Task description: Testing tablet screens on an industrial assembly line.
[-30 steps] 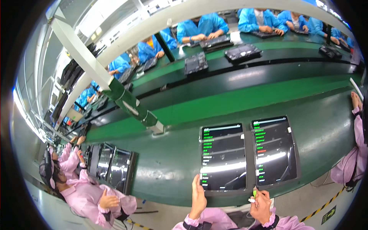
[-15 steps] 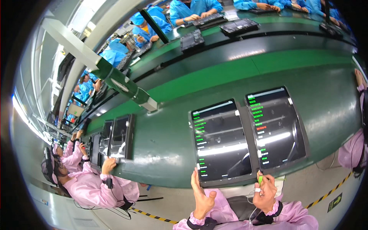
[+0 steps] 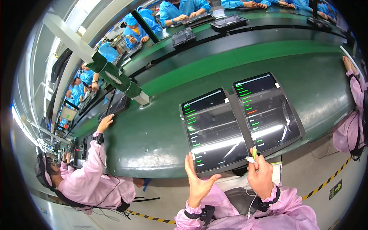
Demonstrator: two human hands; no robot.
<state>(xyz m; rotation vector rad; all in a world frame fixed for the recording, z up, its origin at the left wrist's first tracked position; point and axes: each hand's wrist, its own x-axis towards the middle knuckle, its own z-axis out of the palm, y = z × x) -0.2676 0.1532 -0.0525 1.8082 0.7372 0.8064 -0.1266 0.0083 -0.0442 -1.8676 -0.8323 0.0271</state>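
Observation:
Two tablets with lit black screens and lines of green text lie side by side on the green bench, the left tablet (image 3: 214, 132) slightly nearer than the right tablet (image 3: 264, 111). My left hand (image 3: 197, 184) is open, its fingers stretched up at the left tablet's lower left corner and the thumb spread out to the side. Between the fingertips of my right hand (image 3: 261, 178) is a cable plug (image 3: 254, 153), yellow-green and white, just at the lower left edge of the right tablet. From that hand a thin white cable (image 3: 251, 203) hangs toward my lap.
A white-and-green post (image 3: 122, 82) rises from the bench (image 3: 149, 149). At left, a pink-sleeved co-worker (image 3: 86, 161) reaches toward dark tablets (image 3: 117, 101). Another pink sleeve (image 3: 347, 128) is at right. Blue-clad people work across a second line holding open devices (image 3: 228, 23).
The view has shifted, so the tablets sit higher and further left. My right hand's plug now shows more fully. The left co-worker's arm has stretched forward, and the tablets there are farther away.

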